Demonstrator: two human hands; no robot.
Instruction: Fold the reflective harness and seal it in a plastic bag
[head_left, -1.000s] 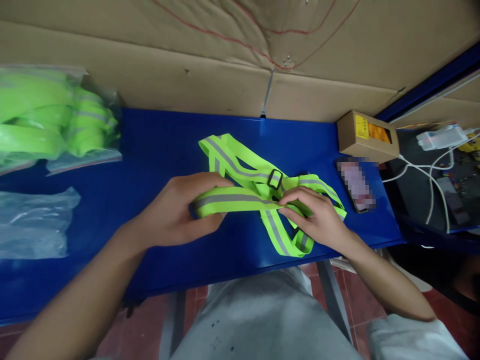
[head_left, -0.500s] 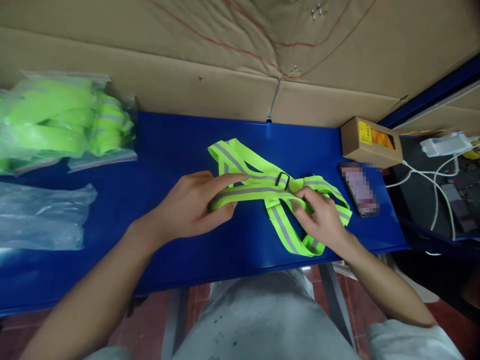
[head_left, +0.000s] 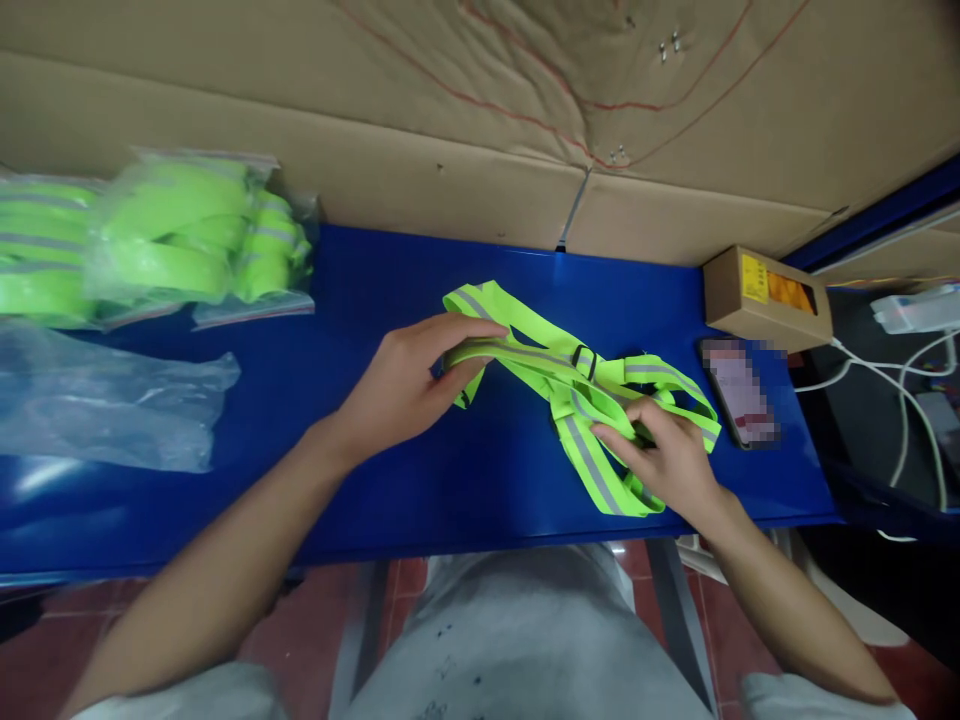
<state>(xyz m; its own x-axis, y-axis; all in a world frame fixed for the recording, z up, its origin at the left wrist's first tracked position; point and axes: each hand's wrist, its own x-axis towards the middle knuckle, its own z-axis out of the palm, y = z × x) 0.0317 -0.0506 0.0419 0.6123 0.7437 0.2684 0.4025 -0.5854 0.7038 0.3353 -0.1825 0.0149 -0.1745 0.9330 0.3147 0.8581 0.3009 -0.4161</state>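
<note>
A neon yellow-green reflective harness [head_left: 596, 465] of elastic straps with grey stripes lies loosely bunched on the blue table. My left hand [head_left: 405, 385] pinches a looped strap at the harness's left side between thumb and fingers. Farther right, my right hand [head_left: 667, 455] grips another part of the strap, its fingers partly hidden by the folds. Between the hands sits a black slider buckle [head_left: 583, 362] on the straps. The strap between my hands is raised a little and slightly curved.
Clear bags of folded neon straps [head_left: 176, 235] are piled at the back left, with an empty clear plastic bag [head_left: 112, 395] in front. On the right lie a phone [head_left: 739, 392], a cardboard box [head_left: 769, 298] with orange contents, and white cables [head_left: 892, 385]. Behind the blue table [head_left: 420, 500] stands a cardboard wall.
My left hand has lifted its part of the strap slightly and turned it. My right hand has drawn its strap portion into a loop. The whole view has shifted a little.
</note>
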